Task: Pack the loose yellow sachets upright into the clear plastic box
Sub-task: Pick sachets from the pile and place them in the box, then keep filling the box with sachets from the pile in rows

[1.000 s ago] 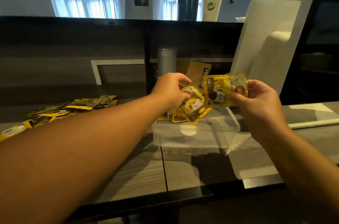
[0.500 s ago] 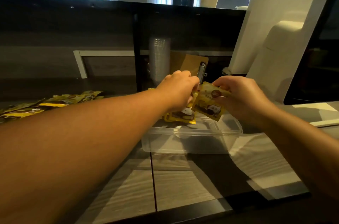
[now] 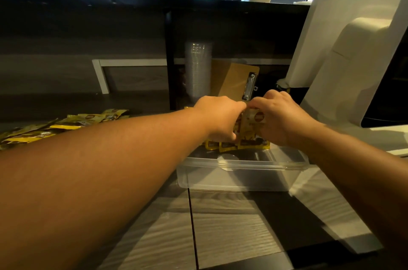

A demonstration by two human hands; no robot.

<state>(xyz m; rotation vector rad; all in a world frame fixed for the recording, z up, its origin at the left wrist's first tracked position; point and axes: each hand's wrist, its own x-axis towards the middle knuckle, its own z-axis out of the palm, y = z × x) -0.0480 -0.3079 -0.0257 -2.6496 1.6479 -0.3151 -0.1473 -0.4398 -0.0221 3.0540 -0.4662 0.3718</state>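
Sachet bundle (image 3: 251, 128) — pinched upright by my left hand (image 3: 217, 118) and right hand (image 3: 279, 118) over the clear box's (image 3: 238, 178) far edge — loosened grip likely fans it flat.

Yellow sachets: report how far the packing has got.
Done: nothing shows packed; the clear plastic box looks mostly empty. In hand: the left hand and right hand hold a bunch of sachets upright above it. Left: the loose pile on the counter.

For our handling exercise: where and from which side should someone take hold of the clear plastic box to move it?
Grip the clear plastic box by its projecting rim at the near long side, coming from the front: both hands and upright sachets crowd its far side.
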